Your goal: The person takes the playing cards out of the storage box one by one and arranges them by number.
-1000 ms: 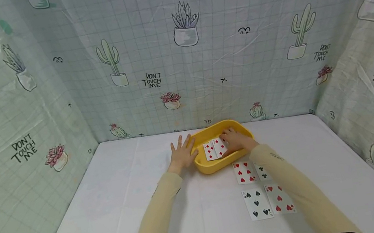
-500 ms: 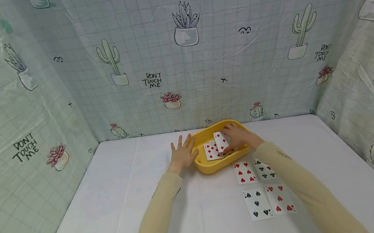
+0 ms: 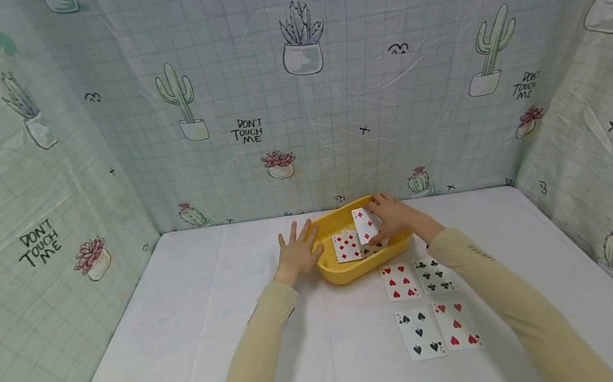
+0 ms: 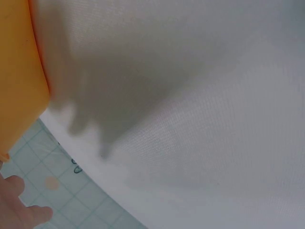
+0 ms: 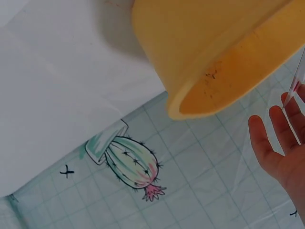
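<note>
My right hand [image 3: 397,215] pinches a playing card [image 3: 365,225] with red diamonds, lifted face up over the right part of a yellow tub [image 3: 350,272]. Beneath it in the tub lie a diamonds card [image 3: 346,247] and, partly covered, a card with black pips [image 3: 370,250]. In the right wrist view, the held card [image 5: 298,78] shows only its thin edge at the fingers. My left hand [image 3: 297,258] rests at the tub's left rim with fingers spread. Only a few of its fingertips enter the left wrist view, beside the tub wall [image 4: 19,71].
Face up on the white table [image 3: 189,359], in front of the tub, lie a hearts card [image 3: 400,283] and a clubs card [image 3: 434,276]. Nearer are a spades card [image 3: 420,334] and another hearts card [image 3: 457,325]. A cactus-print cloth [image 3: 239,80] encloses the back and sides.
My right hand has picked up the diamonds card and raised it up and to the right, uncovering part of a black card. The left hand has stayed at the rim.
</note>
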The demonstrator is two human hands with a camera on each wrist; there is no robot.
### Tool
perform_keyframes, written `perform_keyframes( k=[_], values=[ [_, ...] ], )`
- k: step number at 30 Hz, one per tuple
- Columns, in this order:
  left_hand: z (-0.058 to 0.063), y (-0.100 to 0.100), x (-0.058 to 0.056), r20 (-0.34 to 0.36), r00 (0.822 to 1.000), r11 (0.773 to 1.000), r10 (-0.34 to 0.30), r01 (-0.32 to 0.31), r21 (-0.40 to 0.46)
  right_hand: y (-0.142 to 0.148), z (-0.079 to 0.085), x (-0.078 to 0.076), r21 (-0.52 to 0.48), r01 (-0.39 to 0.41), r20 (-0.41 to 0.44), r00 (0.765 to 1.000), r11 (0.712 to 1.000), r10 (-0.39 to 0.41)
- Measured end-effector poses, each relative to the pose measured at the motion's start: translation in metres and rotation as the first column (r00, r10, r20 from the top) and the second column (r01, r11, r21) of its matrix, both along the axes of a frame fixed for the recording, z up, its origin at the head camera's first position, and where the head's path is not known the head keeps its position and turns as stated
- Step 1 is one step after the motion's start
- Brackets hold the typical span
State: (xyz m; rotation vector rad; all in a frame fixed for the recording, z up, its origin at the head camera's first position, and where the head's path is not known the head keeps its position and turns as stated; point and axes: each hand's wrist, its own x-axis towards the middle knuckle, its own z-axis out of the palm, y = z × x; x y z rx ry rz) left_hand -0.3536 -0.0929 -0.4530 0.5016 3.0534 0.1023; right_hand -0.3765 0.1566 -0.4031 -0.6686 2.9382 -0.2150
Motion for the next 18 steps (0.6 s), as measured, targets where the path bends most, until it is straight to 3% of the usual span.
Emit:
perform_keyframes(
  k=[18],
  values=[
    [-0.001,0.001,-0.002,-0.003,1.000,1.000,-0.004,0.004,0.010,0.012,0.015,0.027,0.021,-0.120,-0.170,0.978,0.993,0.122]
  ],
)
